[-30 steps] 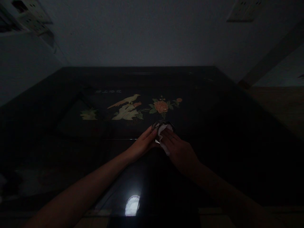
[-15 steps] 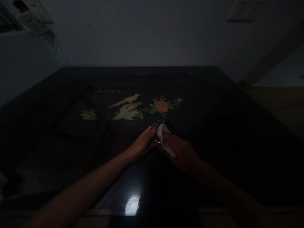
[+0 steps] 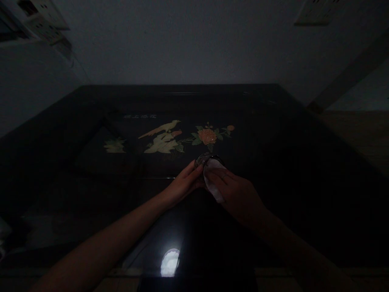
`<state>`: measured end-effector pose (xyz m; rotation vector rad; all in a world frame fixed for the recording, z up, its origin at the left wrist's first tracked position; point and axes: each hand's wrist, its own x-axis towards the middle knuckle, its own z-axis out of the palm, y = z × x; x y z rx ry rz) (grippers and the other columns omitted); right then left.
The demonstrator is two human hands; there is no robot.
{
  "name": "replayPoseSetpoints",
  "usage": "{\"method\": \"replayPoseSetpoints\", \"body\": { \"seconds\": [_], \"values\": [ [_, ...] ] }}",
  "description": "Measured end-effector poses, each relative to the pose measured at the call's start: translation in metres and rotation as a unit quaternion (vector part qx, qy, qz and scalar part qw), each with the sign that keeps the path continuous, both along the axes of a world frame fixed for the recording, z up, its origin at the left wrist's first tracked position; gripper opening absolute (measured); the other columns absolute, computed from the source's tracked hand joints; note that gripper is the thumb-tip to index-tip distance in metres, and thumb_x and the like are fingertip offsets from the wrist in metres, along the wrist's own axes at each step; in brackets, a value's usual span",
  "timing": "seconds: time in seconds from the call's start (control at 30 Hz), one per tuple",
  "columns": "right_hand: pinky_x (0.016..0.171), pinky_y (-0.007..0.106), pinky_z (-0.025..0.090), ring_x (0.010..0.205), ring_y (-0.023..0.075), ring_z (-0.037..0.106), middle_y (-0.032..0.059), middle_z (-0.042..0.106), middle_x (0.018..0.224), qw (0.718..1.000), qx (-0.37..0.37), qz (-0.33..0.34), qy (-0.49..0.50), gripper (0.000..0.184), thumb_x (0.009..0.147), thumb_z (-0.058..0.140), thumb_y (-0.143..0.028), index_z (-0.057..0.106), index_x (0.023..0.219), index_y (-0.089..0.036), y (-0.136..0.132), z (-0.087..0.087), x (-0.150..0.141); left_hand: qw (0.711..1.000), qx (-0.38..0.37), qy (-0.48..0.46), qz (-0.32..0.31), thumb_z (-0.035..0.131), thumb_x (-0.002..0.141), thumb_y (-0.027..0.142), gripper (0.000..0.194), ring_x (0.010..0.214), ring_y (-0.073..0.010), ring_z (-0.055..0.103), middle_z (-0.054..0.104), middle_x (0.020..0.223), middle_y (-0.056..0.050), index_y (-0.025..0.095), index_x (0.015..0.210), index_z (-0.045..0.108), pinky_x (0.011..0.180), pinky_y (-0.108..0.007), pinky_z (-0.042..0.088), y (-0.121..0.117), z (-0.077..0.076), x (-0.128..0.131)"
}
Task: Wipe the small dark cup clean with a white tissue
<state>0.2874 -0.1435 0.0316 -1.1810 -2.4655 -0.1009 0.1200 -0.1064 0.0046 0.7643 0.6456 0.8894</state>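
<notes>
My left hand [image 3: 187, 178] is closed around the left side of a small, shiny, rounded glass-like object [image 3: 201, 158]; the dim light hides its exact kind. A white cloth [image 3: 215, 190], perhaps a paper tissue, lies under the fingers of my right hand [image 3: 238, 192], pressed against the object's right side and top. A ring shows on one finger of that hand. Both hands are over the near-middle of a glossy black table [image 3: 282, 162]. The cloth and my fingers cover much of the object.
Inlaid in the tabletop are a bird picture [image 3: 164, 138] and a flower picture [image 3: 207, 136]. A pale wall [image 3: 182, 44] rises behind the table, with sockets [image 3: 317, 12] at upper right and upper left. A bright lamp reflection shines near the front edge.
My right hand has shifted slightly, and the cloth now lies flatter and more spread over the object's right side. My left hand keeps its hold, almost unmoved.
</notes>
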Motion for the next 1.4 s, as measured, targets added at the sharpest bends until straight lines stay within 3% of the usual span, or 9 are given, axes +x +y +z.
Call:
{"method": "replayPoseSetpoints", "body": {
  "seconds": [0.13,0.3,0.57,0.73,0.97,1.17,1.4],
  "values": [
    [0.088,0.036,0.055,0.112,0.0269,0.060,0.0167,0.064,0.119,0.999,0.019,-0.021,-0.035,0.035,0.085,0.053,-0.011,0.059,0.119,-0.008,-0.002,0.000,-0.003,1.000,0.002,0.002,-0.001,0.065,0.080,0.040,0.040,0.101,-0.0211,0.058,0.062,0.113,-0.008,0.020,0.115,0.059,0.081,-0.030,0.049,0.000,-0.001,0.000],
    [0.099,0.037,0.048,0.125,0.0263,0.050,0.0177,0.057,0.130,0.998,0.030,-0.027,-0.038,0.039,0.089,0.048,-0.012,0.053,0.127,-0.007,-0.003,-0.002,-0.004,1.000,0.004,0.012,-0.003,0.066,0.078,0.043,0.044,0.104,-0.0223,0.057,0.060,0.117,-0.008,0.021,0.116,0.059,0.082,-0.031,0.048,0.000,0.000,0.000],
    [0.100,0.042,0.048,0.130,0.0270,0.044,0.0174,0.053,0.134,0.997,-0.066,0.003,0.043,0.044,0.086,0.054,-0.019,0.050,0.128,-0.010,0.000,-0.004,-0.003,1.000,0.005,0.008,-0.006,0.065,0.078,0.045,0.045,0.101,-0.0213,0.058,0.061,0.114,-0.008,0.020,0.116,0.058,0.081,-0.030,0.048,0.001,-0.008,-0.002],
    [0.098,0.043,0.049,0.124,0.0252,0.052,0.0164,0.059,0.127,0.988,-0.109,0.041,0.100,0.039,0.089,0.052,-0.026,0.050,0.125,-0.012,0.000,-0.006,-0.002,1.000,0.008,-0.003,-0.013,0.066,0.078,0.045,0.047,0.099,-0.0217,0.059,0.062,0.113,-0.009,0.019,0.117,0.058,0.082,-0.031,0.047,0.001,-0.007,-0.002],
    [0.086,0.036,0.055,0.105,0.0218,0.064,0.0125,0.067,0.112,0.980,-0.107,0.049,0.161,0.032,0.090,0.050,-0.025,0.052,0.120,-0.016,0.001,-0.007,0.000,1.000,0.002,0.004,-0.003,0.066,0.078,0.043,0.043,0.095,-0.0209,0.060,0.064,0.107,-0.008,0.019,0.113,0.059,0.076,-0.029,0.049,0.001,0.000,-0.001],
    [0.085,0.032,0.055,0.101,0.0199,0.065,0.0117,0.069,0.108,0.994,-0.049,0.022,0.094,0.023,0.092,0.047,-0.019,0.057,0.112,-0.015,0.001,-0.002,-0.003,1.000,0.004,0.004,-0.003,0.066,0.078,0.042,0.041,0.097,-0.0214,0.060,0.063,0.110,-0.008,0.019,0.112,0.059,0.078,-0.031,0.050,0.002,-0.002,-0.002],
    [0.096,0.038,0.050,0.123,0.0271,0.052,0.0185,0.058,0.128,0.999,0.010,-0.036,-0.012,0.037,0.090,0.048,-0.013,0.052,0.126,-0.008,-0.002,-0.003,-0.006,1.000,-0.008,0.007,0.006,0.067,0.078,0.039,0.040,0.100,-0.0206,0.058,0.062,0.112,-0.007,0.020,0.112,0.060,0.081,-0.029,0.048,0.000,0.002,-0.001]
  ]
}}
